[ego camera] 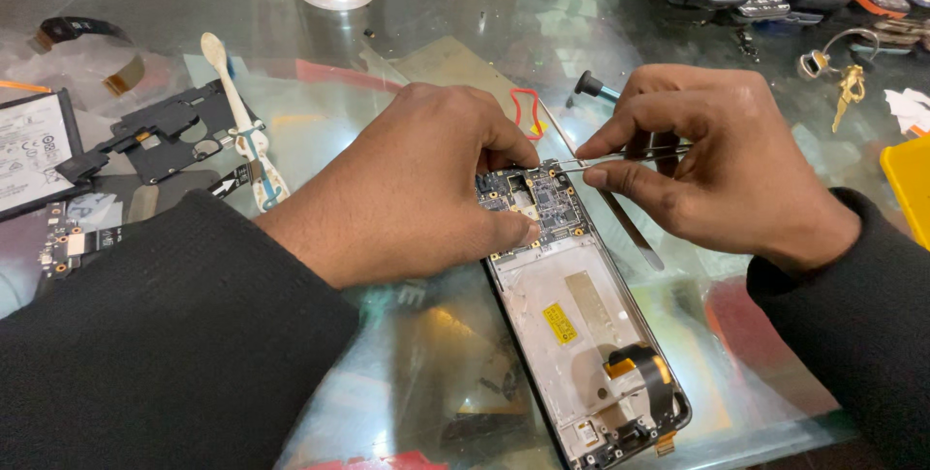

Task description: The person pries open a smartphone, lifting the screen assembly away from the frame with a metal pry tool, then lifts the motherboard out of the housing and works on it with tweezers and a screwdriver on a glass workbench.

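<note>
Black plastic cover (pixel 165 136), far left, loose on the glass table (pixel 465 34). Left hand (pixel 417 189): fingers curled, pressing the circuit board (pixel 538 201). Opened phone (pixel 581 325), centre: long axis from upper left to lower right, board end away. Right hand (pixel 717 155): pinching tweezers (pixel 620 157), tips pointing left onto the board.

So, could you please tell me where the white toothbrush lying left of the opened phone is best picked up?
Probably by the bare upper handle of the white toothbrush, pinched across its narrow width from above. It lies flat on the glass table, and its lower end rests against the black plastic frame, which crowds the fingers there.
</note>
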The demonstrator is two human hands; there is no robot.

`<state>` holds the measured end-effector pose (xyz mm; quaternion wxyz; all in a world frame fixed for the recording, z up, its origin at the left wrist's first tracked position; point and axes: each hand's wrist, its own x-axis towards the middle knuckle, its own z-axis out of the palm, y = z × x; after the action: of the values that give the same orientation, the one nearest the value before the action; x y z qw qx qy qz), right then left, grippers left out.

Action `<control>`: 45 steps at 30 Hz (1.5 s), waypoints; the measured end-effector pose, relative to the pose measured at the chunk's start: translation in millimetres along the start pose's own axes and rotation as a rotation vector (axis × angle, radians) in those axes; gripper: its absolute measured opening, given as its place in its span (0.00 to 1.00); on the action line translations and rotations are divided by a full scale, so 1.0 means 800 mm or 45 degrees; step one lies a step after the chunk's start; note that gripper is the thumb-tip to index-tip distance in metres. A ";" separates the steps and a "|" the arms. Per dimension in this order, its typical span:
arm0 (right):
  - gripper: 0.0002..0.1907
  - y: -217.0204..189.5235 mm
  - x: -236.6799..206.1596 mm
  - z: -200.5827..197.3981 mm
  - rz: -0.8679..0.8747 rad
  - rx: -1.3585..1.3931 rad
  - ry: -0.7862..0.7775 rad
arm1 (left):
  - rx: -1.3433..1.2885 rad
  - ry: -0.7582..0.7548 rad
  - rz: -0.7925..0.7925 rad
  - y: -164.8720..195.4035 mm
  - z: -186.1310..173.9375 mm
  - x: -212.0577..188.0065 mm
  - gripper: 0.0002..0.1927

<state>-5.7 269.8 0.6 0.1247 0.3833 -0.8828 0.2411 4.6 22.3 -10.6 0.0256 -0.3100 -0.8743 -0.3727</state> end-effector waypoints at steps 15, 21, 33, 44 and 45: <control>0.07 -0.003 -0.001 0.007 0.064 0.031 -0.001 | -0.006 -0.033 -0.051 0.001 0.000 0.000 0.24; 0.08 -0.004 0.001 0.006 0.058 -0.007 -0.004 | -0.014 -0.018 -0.037 0.001 0.000 -0.001 0.24; 0.07 -0.009 0.003 0.007 0.150 0.065 -0.035 | 0.003 0.000 -0.008 0.000 0.001 -0.002 0.24; 0.07 -0.005 0.000 0.004 0.130 0.030 0.020 | -0.028 -0.011 0.001 -0.001 0.001 -0.002 0.25; 0.07 -0.005 0.000 0.005 0.128 0.036 0.030 | -0.044 -0.029 -0.015 -0.001 0.001 -0.002 0.26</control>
<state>-3.0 265.7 -1.3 0.1176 0.3372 -0.8960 0.2639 5.5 21.7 -12.0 0.0081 -0.3094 -0.8697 -0.3845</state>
